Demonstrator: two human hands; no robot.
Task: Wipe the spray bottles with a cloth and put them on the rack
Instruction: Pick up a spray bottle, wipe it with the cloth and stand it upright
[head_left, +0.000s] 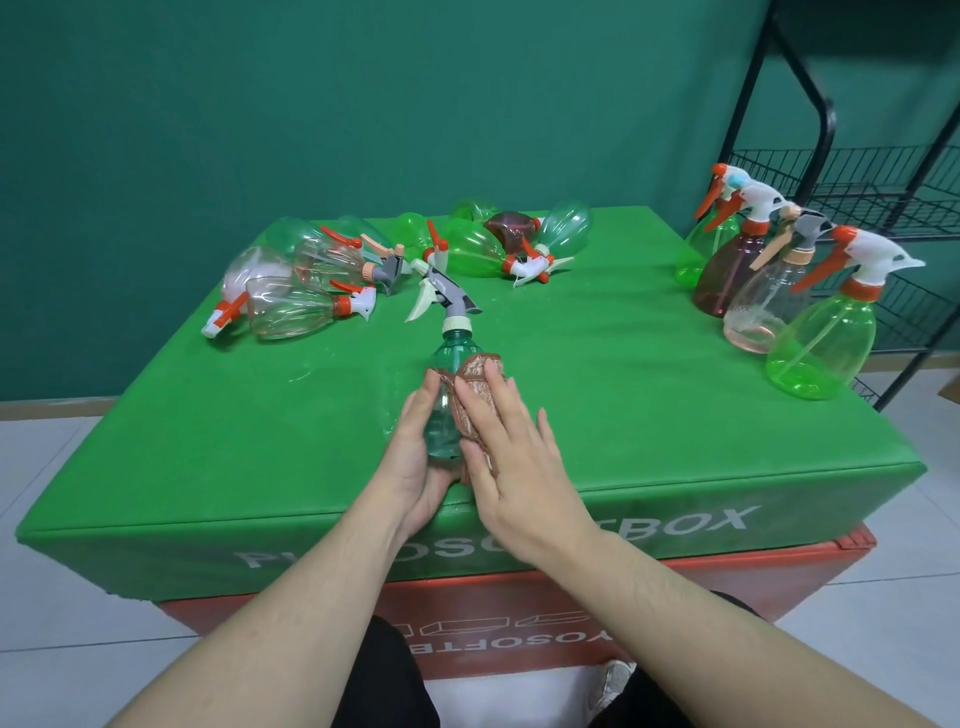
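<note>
1. We see a teal spray bottle (448, 387) held over the near middle of the green box top (597, 415). Its long axis runs from near to far: base toward the person, grey trigger head (451, 293) pointing away toward the far wall, with the pale trigger lever at far left of the head.
2. Left hand (415, 462) cradles the bottle's base and left side, fingers curled up along the body, holding it.
3. Right hand (511, 457) lies flat, fingers straight and spread, pressing a brown cloth (475, 389) against the bottle's right side. The cloth wraps over the bottle's shoulder and hangs down past its base.
4. Far left on the box top: a cluster of clear bottles (296, 296) lying on their sides, orange-and-white trigger heads pointing right or near-left.
5. Far middle: a pile of green bottles (472, 249) with one brown bottle (511, 228), all lying down and touching.
6. Right edge of the box top: four upright bottles in a close row, namely a green one (823, 348) nearest, then a clear one (763, 306), a dark brown one (727, 275) and another green one (696, 254) farthest.
7. A black wire rack (852, 176) stands just beyond the right edge of the box.
8. The green box sits on a red box (519, 613).
</note>
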